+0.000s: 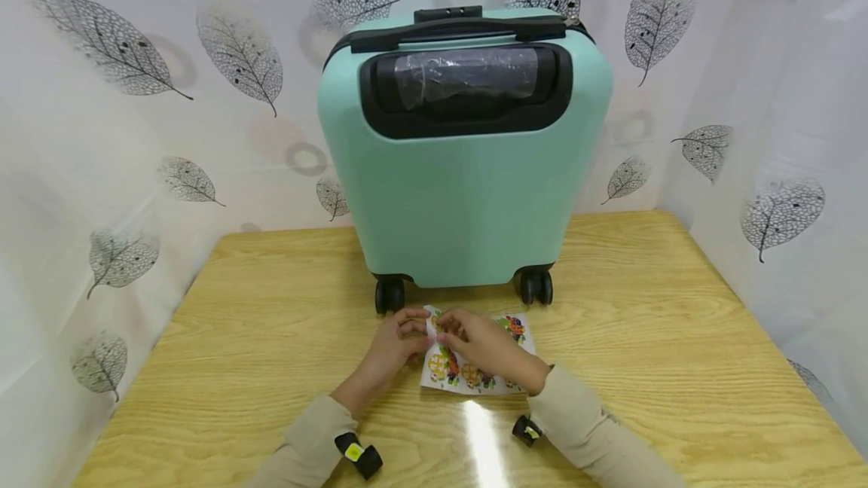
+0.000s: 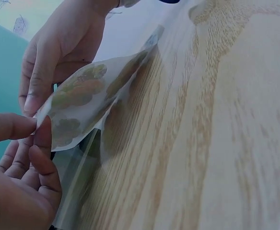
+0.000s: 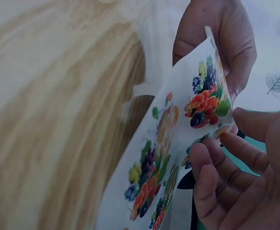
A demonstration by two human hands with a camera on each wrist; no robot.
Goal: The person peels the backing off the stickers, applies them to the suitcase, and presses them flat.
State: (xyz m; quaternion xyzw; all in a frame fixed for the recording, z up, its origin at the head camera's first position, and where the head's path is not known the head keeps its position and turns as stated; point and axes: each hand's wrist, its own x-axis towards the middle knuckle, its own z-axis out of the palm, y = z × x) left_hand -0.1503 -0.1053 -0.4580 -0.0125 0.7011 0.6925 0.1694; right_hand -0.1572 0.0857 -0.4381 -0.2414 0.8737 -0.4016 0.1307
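Head view: on the wooden surface point(image 1: 644, 367) stands a mint-green suitcase point(image 1: 468, 202), and just in front of it, toward the person, is a sheet of paper point(image 1: 456, 371). The key relation is at the sheet's left edge: the left hand point(image 1: 400, 341) comes to it from outside, while the right hand point(image 1: 481, 341) reaches across the sheet, so most of the paper lies on the right hand's side. It looks longer from left to right, though the slant makes that uncertain. Both hands pinch that edge between thumb and finger. The wrist views show what the head view hides: the paper bows up off the surface, its fruit pictures point(image 3: 145, 184) bright from the right wrist, faded from the left.
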